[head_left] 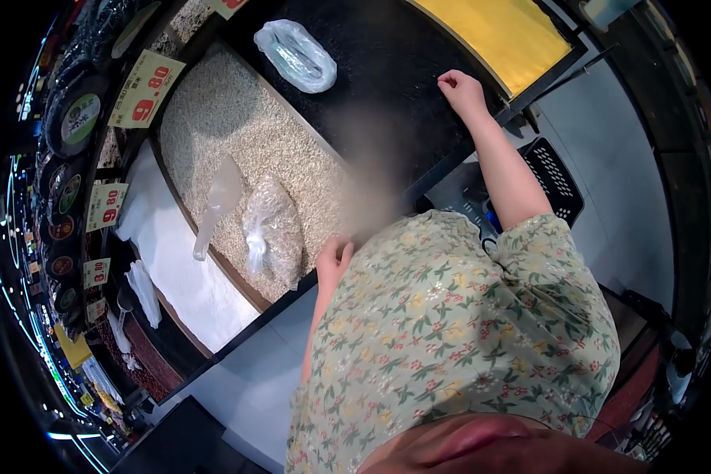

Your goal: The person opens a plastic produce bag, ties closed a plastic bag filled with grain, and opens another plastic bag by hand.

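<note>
Two hands [332, 261] half-curled, left beside grain [272, 146]

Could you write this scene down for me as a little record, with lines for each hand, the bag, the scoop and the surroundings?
Left hand: loosely curled, close to the filled bag; no object visible in it
Right hand: curled in, over the black surface, near the yellow surface; no object visible in it
Filled bag: clear, bunched at the neck, lying on loose pale grain
Scoop: translucent, lying on the grain beside the bag
Surroundings: a crumpled plastic bundle on the black surface; a price sign reading 9.80
</note>
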Available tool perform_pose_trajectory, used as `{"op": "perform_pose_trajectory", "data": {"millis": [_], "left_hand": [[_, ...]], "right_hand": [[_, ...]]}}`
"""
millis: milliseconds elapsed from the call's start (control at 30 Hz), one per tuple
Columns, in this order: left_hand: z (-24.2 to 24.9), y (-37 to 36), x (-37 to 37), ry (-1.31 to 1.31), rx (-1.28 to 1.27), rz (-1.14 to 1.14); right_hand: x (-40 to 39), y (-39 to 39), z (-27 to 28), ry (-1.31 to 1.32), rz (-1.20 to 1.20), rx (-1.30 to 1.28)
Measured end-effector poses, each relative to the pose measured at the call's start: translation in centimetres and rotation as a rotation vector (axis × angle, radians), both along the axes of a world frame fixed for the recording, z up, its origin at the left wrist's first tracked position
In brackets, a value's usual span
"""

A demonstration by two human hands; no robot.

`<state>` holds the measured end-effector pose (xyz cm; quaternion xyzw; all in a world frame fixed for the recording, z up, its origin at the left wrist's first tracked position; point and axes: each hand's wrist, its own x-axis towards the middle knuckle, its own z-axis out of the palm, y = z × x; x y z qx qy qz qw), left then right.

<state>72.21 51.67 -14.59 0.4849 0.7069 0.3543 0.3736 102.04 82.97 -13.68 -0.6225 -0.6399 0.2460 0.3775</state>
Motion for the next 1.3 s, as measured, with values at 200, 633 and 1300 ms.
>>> {"op": "perform_pose_trajectory", "data": {"millis": [200, 633, 1300], "left_hand": [[0.9, 0.1, 0.7, -0.004, -0.061, 0.06], [0.8, 1.0, 1.4, 0.007, -0.088, 0.078], [-1.7, 0.6, -0.8, 0.008, -0.004, 0.017]], "right_hand": [[-0.7, 1.0, 0.1, -0.083, -0.011, -0.045], [-1.3, 0.3, 0.2, -0.156, 0.039, -0.065], [-1.2, -4.2, 2.6, -0.048, 0.124, 0.015]]}}
